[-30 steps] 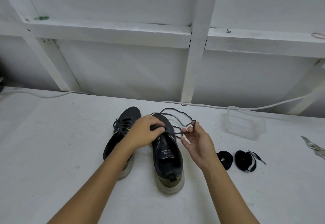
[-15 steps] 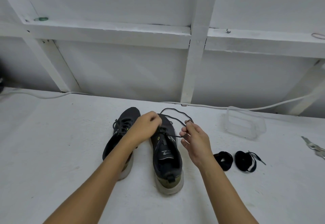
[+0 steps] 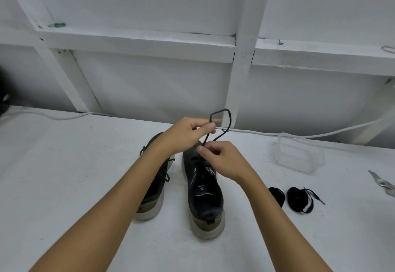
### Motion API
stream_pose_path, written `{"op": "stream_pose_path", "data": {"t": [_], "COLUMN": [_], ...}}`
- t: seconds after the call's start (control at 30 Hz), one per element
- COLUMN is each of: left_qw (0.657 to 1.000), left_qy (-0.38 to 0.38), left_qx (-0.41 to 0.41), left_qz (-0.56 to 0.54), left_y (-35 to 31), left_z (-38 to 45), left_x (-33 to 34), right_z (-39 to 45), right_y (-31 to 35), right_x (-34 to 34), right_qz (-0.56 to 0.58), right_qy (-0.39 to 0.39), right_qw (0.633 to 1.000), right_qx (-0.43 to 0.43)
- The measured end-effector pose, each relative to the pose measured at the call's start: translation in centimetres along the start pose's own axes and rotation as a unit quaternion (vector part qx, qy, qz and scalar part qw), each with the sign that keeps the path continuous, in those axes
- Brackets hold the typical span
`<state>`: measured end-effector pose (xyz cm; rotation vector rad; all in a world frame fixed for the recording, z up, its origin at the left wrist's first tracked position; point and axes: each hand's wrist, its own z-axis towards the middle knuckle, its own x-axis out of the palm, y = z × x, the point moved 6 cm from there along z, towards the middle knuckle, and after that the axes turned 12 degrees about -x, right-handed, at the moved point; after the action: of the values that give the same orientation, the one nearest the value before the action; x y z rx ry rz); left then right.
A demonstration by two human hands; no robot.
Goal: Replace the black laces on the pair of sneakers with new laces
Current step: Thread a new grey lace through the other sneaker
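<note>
Two dark sneakers with pale soles stand side by side, heels toward me: the left sneaker (image 3: pixel 157 188), partly under my left forearm and laced, and the right sneaker (image 3: pixel 204 192). A black lace (image 3: pixel 224 122) rises from the right sneaker's front in a loop. My left hand (image 3: pixel 186 135) pinches the lace high above the toe. My right hand (image 3: pixel 222 158) pinches the lace low, just over the front eyelets. Two coiled black laces (image 3: pixel 299 199) lie on the surface to the right.
A clear plastic container (image 3: pixel 299 154) sits at the back right. A metal tool (image 3: pixel 382 183) lies at the right edge. A white cable (image 3: pixel 277 133) runs along the foot of the white framed wall. The white table surface (image 3: pixel 64 175) spreads to the left.
My left hand has risen and moved right, drawing the lace up into a tall loop. My right hand has shifted left and down onto the front of the right sneaker.
</note>
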<state>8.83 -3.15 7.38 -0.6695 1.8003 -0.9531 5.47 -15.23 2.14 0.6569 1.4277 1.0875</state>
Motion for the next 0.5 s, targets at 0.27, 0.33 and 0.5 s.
{"op": "stream_pose_path", "data": {"t": [0.27,0.33,0.5], "left_qw": [0.981,0.967,0.961], "left_qy": [0.02,0.023,-0.064], "left_qx": [-0.08,-0.082,-0.093], "left_qz": [0.173,0.241,0.25], "left_y": [4.3,5.0,5.2], "left_z": [-0.6,-1.4,-4.0], "left_x": [-0.7,-1.6,-6.9], "right_z": [-0.7,-1.2,-3.9], "right_y": [-1.5,-3.2,-8.8], "right_x": [-2.0,-2.5,-3.9], "right_qz": [0.119,0.144,0.11], "right_qy": [-0.106,-0.164,-0.241], "right_qw": [0.986,0.971,0.928], "right_qx": [0.048,0.093,0.261]}}
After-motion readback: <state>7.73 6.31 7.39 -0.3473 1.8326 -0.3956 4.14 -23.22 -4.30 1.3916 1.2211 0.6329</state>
